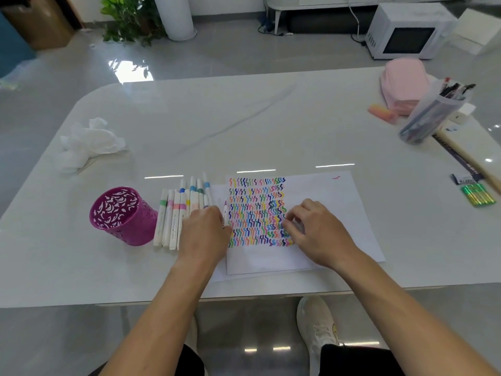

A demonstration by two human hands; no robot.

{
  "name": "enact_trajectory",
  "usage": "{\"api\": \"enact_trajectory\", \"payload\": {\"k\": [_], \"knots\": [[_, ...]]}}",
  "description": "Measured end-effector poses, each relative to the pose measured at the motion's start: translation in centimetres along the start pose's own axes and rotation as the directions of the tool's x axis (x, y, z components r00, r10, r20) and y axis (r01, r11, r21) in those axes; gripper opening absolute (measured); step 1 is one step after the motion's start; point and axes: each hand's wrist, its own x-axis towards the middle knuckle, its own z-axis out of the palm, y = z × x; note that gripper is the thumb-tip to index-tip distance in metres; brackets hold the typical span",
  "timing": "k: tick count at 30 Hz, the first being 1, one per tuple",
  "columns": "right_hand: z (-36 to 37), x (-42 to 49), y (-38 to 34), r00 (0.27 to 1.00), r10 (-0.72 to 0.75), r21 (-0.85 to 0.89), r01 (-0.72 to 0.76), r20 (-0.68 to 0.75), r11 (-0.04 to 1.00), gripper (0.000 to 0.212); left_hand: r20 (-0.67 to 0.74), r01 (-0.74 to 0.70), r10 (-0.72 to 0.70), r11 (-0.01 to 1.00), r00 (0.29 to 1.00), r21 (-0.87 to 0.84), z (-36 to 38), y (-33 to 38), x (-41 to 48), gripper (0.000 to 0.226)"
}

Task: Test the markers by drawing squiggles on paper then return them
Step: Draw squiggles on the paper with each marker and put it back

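Note:
A white sheet of paper (pixel 328 213) lies at the table's near edge, its left half filled with rows of coloured squiggles (pixel 257 210). Several white markers (pixel 176 213) with coloured bands lie side by side left of the paper. Beside them stands a purple cut-out pen cup (pixel 122 215). My left hand (pixel 206 234) lies over the near ends of the markers and holds a white marker (pixel 225 213) with a purple tip at the paper's left edge. My right hand (pixel 314 234) rests on the squiggles, and its thumb and fingers pinch a small pale piece that looks like a cap.
Crumpled tissue (pixel 89 142) lies at the left. At the far right are a pink pouch (pixel 404 85), a clear tub of pens (pixel 433 115), an orange eraser (pixel 382 112), a long stick (pixel 466 158) and a green pack (pixel 478 195). A microwave (pixel 406 31) stands on the floor.

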Motion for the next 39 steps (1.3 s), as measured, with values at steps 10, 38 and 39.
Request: {"api": "enact_trajectory", "payload": {"k": [10,38,39], "knots": [[0.0,0.5,-0.6,0.999,0.03,0.071,-0.029,-0.01,0.997,0.031,-0.042,0.014,-0.02,0.99,0.999,-0.137,-1.1,0.7,0.2,0.036],[-0.5,0.7,-4.4,0.989,0.104,0.643,-0.01,-0.108,0.766,0.011,0.233,-0.02,0.289,0.666,0.929,-0.746,-1.5,2.8,0.1,0.019],[-0.5,0.7,-4.3,0.991,0.098,0.654,-0.012,-0.094,0.756,0.01,0.227,-0.027,0.29,0.669,0.93,-0.743,-1.3,2.9,0.1,0.018]]}}
